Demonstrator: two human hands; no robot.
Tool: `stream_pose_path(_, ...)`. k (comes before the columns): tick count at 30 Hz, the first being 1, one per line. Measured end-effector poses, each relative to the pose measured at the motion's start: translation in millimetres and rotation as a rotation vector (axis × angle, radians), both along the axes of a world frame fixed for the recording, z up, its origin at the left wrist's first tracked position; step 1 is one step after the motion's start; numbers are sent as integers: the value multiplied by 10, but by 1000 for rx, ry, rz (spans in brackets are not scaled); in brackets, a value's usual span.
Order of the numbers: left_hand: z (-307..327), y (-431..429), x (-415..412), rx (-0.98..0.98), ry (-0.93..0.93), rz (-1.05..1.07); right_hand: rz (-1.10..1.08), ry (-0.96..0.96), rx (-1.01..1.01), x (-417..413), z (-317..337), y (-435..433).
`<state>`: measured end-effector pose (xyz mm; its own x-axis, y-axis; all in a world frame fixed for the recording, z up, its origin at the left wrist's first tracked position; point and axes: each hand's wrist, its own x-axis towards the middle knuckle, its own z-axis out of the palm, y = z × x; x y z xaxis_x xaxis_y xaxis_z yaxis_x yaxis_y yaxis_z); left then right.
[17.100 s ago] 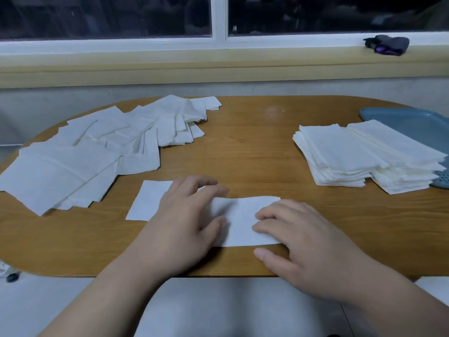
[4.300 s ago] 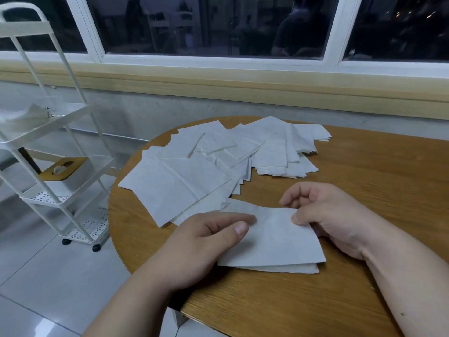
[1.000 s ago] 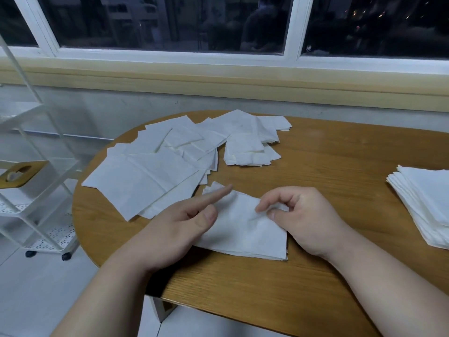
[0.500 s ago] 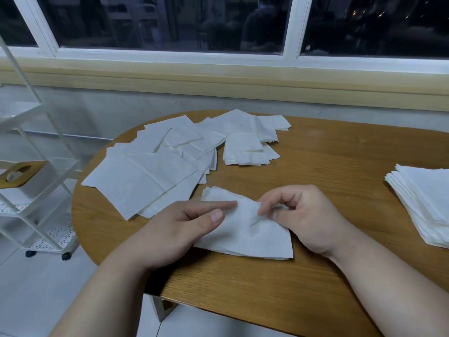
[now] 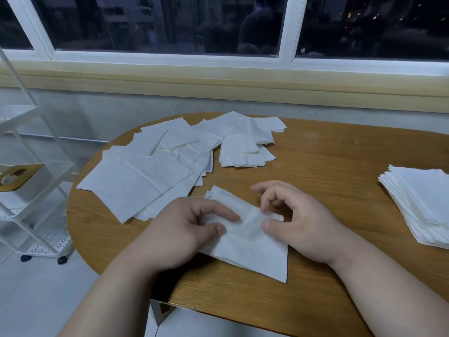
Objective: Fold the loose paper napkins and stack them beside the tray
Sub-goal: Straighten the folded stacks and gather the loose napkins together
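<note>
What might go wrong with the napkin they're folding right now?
Both the left hand and right hand pinch the thin napkin, which is buckled between them; a tug may tear it or set a crooked crease. The loose pile lies right beside the left hand, near the table rim, so a nudge might push sheets off.

Napkin [image 5: 252, 242]: near centre of table [image 5: 328, 166], pinched by left hand [image 5: 184, 229] and right hand [image 5: 298, 224].
Loose napkins [image 5: 145, 176]: far left, overlapping.
Folded stack [image 5: 422, 203]: right edge.
</note>
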<state>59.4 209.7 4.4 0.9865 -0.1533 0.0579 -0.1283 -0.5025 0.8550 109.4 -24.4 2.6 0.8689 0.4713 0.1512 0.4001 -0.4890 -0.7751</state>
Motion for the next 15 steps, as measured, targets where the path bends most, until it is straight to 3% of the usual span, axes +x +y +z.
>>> stream_pose_path(3,90,-109,20,-120,9,-22,91,166,63,-91,101,-54)
stream_pose_path(5,136,-203,57,-162,29,-46,95,179,33,-166,182,-108)
stream_pose_path(11,206,-659,188,-327,22,38,-216,169,157,-341,356,-618)
stream_pose_path(15,169,-1008,225,-157,-103,-5,-492,141,343,-421,466,-1204)
